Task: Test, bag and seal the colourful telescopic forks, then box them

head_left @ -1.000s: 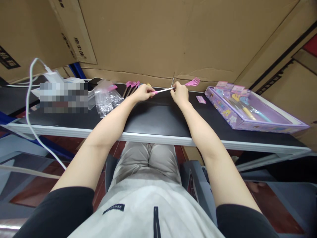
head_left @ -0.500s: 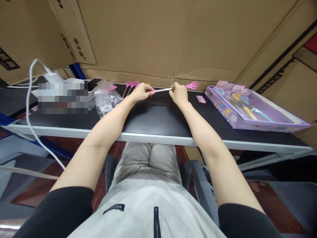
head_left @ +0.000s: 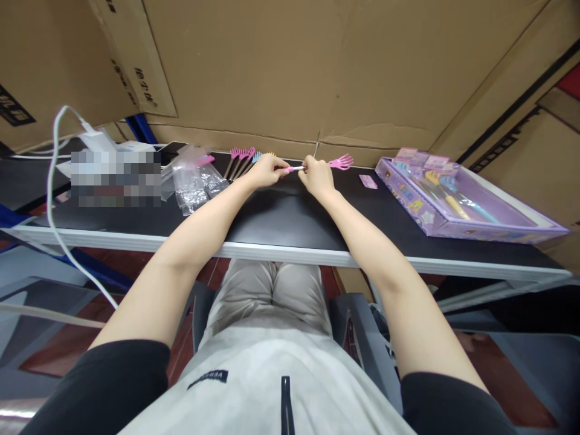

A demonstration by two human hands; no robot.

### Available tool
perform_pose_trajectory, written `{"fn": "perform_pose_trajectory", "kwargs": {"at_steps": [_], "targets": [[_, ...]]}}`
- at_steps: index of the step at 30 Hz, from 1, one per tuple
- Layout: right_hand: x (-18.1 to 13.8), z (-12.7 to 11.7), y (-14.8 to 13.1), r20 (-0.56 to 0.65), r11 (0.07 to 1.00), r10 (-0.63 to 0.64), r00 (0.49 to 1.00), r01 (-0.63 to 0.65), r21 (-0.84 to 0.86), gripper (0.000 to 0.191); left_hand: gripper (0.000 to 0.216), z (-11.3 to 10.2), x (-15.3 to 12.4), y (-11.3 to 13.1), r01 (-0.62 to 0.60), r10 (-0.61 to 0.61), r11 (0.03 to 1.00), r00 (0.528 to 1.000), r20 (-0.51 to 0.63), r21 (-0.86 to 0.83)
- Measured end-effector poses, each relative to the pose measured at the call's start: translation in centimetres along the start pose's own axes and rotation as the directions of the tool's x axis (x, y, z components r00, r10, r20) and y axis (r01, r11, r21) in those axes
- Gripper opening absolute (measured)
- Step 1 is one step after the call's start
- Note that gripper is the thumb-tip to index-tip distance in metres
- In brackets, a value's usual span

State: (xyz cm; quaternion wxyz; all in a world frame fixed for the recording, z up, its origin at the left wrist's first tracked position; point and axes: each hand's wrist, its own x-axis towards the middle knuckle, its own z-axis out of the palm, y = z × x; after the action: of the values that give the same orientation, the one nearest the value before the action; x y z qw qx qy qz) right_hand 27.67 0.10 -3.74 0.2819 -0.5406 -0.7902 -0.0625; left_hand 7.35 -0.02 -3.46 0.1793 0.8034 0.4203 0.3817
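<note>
Both hands hold a back scratcher (head_left: 341, 162) with a pink hand-shaped head and a thin metal rod, level above the black table. Fingers of my left hand (head_left: 267, 171) are closed on its pink handle end. My right hand (head_left: 318, 176) pinches the rod nearer the head, which sticks out to the right. A short piece of bare rod shows between the hands. Just beyond my left hand lie several more back scratchers (head_left: 242, 153) with pink, blue and yellow heads, partly hidden by the hand. A small pink card (head_left: 368, 181) lies to the right of my right hand.
A purple display box (head_left: 426, 212) at the right holds bagged scratchers with yellow and blue heads. Clear plastic bags (head_left: 193, 184) lie at the left, near a white charger (head_left: 97, 142) and cable. Cardboard (head_left: 290, 72) rises behind the black table (head_left: 290, 220).
My hands have come closer together, and less bare rod shows between them. The right hand and the pink head moved left; my left hand shifted slightly right.
</note>
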Motion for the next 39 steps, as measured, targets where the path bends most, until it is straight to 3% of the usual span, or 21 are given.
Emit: {"fn": "perform_pose_trajectory", "kwargs": {"at_steps": [10, 19, 25, 28, 33, 39], "targets": [[-0.5, -0.8, -1.6, 0.019, 1.000, 0.022, 1.000, -0.022, -0.007, 0.025, 0.015, 0.2, -0.3, 1.3, 0.007, -0.009, 0.999, 0.999, -0.044, -0.053], [-1.5, -2.5, -3.6, 0.093, 0.992, 0.034, 0.995, -0.022, -0.127, 0.031, 0.026, 0.6, -0.3, 1.6, -0.049, 0.057, 0.993, 0.996, -0.073, 0.104], [-1.2, -2.9, -4.0, 0.142, 0.982, 0.009, 0.990, 0.018, -0.188, 0.032, 0.025, 0.0, 0.2, 0.4, -0.064, 0.067, 0.990, 0.998, -0.019, 0.125], [-0.9, -3.5, -3.5, 0.173, 0.968, -0.019, 0.985, 0.062, -0.245, 0.032, 0.022, -0.6, 0.4, -0.4, -0.045, 0.047, 0.982, 0.999, -0.008, 0.185], [-0.2, -4.3, -1.2, 0.118, 0.936, -0.167, 0.979, 0.195, -0.293, 0.039, 0.026, -1.4, 0.4, -0.9, -0.029, 0.032, 0.966, 0.999, -0.010, 0.257], [0.7, -3.7, 1.3, 0.161, 0.919, -0.234, 0.959, 0.272, -0.287, 0.037, 0.032, -1.4, 0.3, -0.5, -0.012, 0.002, 0.923, 1.000, 0.027, 0.385]]}}
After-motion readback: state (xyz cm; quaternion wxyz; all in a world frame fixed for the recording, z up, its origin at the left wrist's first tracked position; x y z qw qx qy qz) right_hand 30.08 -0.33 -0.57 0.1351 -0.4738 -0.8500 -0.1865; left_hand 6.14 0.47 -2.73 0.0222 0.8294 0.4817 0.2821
